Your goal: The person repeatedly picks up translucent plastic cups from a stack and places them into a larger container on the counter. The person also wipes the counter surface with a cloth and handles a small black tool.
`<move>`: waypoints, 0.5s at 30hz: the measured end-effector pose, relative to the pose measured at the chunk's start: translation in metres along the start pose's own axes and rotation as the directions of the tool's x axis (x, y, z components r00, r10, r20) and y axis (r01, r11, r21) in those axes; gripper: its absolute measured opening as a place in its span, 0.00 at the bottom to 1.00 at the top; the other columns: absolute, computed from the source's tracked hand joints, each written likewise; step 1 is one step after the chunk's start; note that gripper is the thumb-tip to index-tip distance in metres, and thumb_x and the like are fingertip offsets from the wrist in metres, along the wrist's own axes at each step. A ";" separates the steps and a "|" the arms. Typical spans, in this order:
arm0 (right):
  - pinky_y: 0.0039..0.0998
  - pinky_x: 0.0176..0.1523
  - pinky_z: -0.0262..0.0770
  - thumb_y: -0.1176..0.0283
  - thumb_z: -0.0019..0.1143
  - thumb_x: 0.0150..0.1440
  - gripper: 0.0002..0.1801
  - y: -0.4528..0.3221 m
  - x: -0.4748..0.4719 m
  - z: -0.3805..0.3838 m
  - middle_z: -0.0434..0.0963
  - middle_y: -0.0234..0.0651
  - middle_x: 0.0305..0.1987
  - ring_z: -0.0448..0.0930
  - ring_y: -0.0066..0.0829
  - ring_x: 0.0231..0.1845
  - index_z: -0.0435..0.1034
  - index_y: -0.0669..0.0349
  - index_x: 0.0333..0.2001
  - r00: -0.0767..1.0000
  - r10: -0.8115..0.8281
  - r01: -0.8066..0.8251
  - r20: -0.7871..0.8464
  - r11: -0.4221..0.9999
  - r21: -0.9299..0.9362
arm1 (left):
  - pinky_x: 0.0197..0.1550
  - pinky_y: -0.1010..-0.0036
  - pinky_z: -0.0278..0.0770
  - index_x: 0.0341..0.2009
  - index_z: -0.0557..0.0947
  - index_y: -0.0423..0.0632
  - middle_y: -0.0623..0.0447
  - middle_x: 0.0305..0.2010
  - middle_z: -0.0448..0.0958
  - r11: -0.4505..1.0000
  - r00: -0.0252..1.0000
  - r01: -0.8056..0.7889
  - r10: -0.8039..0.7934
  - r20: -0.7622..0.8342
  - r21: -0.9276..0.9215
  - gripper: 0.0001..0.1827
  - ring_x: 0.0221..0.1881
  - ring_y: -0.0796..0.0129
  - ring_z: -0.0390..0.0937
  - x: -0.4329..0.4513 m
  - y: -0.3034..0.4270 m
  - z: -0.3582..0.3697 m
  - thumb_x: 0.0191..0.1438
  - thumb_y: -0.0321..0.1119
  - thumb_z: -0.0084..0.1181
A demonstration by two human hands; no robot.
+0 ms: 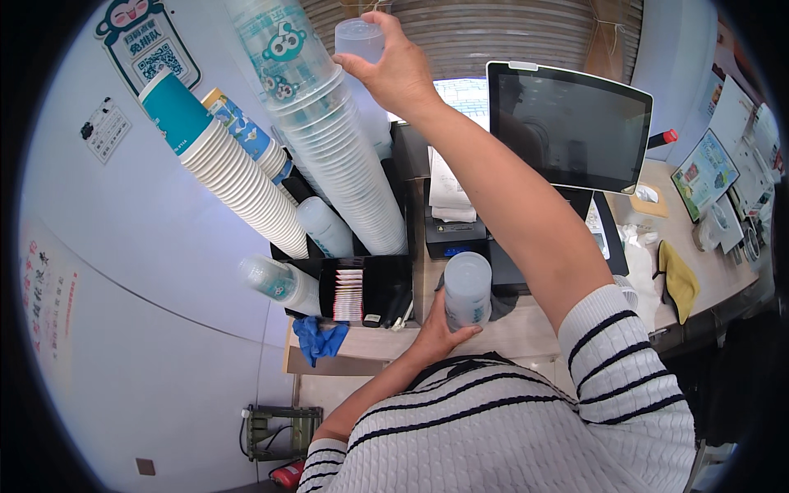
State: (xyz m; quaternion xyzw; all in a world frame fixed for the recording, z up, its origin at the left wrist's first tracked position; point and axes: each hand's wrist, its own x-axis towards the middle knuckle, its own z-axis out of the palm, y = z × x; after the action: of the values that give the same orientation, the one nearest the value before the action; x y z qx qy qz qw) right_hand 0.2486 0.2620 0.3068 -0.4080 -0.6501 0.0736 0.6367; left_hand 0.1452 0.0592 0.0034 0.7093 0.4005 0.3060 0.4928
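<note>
My left hand (442, 333) grips a frosted plastic cup (468, 288), held in front of my body at the counter's near edge. The cup bears teal print near its lower end; whether several are nested in it I cannot tell. Stretched up and away, my right hand (400, 68) has its thumb and fingers around another frosted plastic cup (359, 38), behind the tall stack of clear plastic cups (345, 154). More frosted cups (370, 117) show below that hand, partly hidden by the clear stack.
A black organizer (394, 277) holds the stacks, paper cups (237, 179), a short frosted cup (325, 227) and sachets (349, 294). Nearby are a touch screen (567, 129), a receipt printer (453, 237), a blue cloth (320, 340), a tissue box (647, 206) and a yellow cloth (677, 277).
</note>
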 end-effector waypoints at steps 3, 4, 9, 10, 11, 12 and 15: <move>0.39 0.58 0.72 0.59 0.70 0.49 0.40 0.011 0.001 0.014 0.74 0.50 0.56 0.75 0.47 0.56 0.59 0.59 0.61 0.997 0.032 -0.029 0.073 0.999 -0.040 | 0.68 0.60 0.57 0.68 0.49 0.41 0.35 0.65 0.59 1.000 1.000 -0.007 0.007 -0.008 -0.003 0.56 0.67 0.49 0.59 -0.001 0.006 0.001 0.43 0.44 0.72; 0.39 0.58 0.72 0.59 0.70 0.49 0.39 0.016 0.000 0.017 0.74 0.49 0.56 0.75 0.47 0.57 0.59 0.58 0.61 0.995 0.037 -0.033 0.088 0.998 -0.048 | 0.68 0.60 0.57 0.68 0.50 0.41 0.35 0.65 0.59 1.000 1.000 -0.012 0.012 -0.007 -0.004 0.56 0.67 0.49 0.59 0.000 0.008 0.001 0.43 0.44 0.72; 0.39 0.58 0.71 0.62 0.67 0.51 0.35 0.014 -0.001 0.026 0.74 0.44 0.57 0.75 0.46 0.56 0.60 0.56 0.60 0.987 0.051 -0.045 0.152 0.998 -0.046 | 0.68 0.60 0.57 0.68 0.50 0.41 0.35 0.65 0.59 1.000 1.000 -0.019 0.019 -0.021 0.002 0.56 0.67 0.49 0.59 0.000 0.009 0.002 0.44 0.44 0.72; 0.40 0.57 0.71 0.62 0.67 0.51 0.34 0.008 -0.003 0.025 0.74 0.43 0.58 0.75 0.46 0.56 0.60 0.56 0.59 0.988 0.047 -0.042 0.148 0.998 -0.038 | 0.68 0.60 0.57 0.68 0.49 0.41 0.35 0.65 0.59 1.000 1.000 -0.020 0.020 -0.024 0.006 0.56 0.67 0.49 0.59 -0.001 0.008 0.001 0.44 0.44 0.71; 0.40 0.57 0.71 0.63 0.66 0.52 0.33 0.004 -0.004 0.025 0.74 0.42 0.58 0.75 0.46 0.56 0.61 0.55 0.59 0.989 0.043 -0.039 0.143 0.999 -0.030 | 0.68 0.60 0.56 0.68 0.49 0.41 0.35 0.65 0.59 1.000 1.000 -0.015 0.015 -0.025 0.007 0.56 0.68 0.48 0.59 -0.002 0.006 0.001 0.44 0.44 0.71; 0.39 0.57 0.71 0.63 0.66 0.52 0.33 0.007 -0.003 0.026 0.74 0.43 0.58 0.75 0.46 0.56 0.61 0.55 0.59 0.989 0.028 -0.028 0.144 1.000 -0.005 | 0.68 0.59 0.56 0.68 0.49 0.41 0.35 0.65 0.59 1.000 1.000 -0.015 0.015 -0.019 0.006 0.56 0.68 0.48 0.58 -0.002 0.004 0.002 0.44 0.44 0.71; 0.38 0.57 0.71 0.63 0.66 0.52 0.32 0.024 -0.005 0.032 0.74 0.45 0.57 0.75 0.46 0.57 0.61 0.54 0.59 0.986 0.014 -0.022 0.165 0.999 0.048 | 0.68 0.59 0.56 0.68 0.48 0.41 0.34 0.66 0.58 1.000 1.000 -0.010 0.010 -0.014 0.010 0.56 0.68 0.47 0.58 -0.001 0.004 0.003 0.45 0.44 0.71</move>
State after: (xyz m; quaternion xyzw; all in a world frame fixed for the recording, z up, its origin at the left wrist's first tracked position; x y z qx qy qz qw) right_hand 0.2302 0.2881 0.2820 -0.3907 -0.6947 0.1289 0.5901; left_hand 0.1483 0.0560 0.0063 0.7116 0.4019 0.3113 0.4850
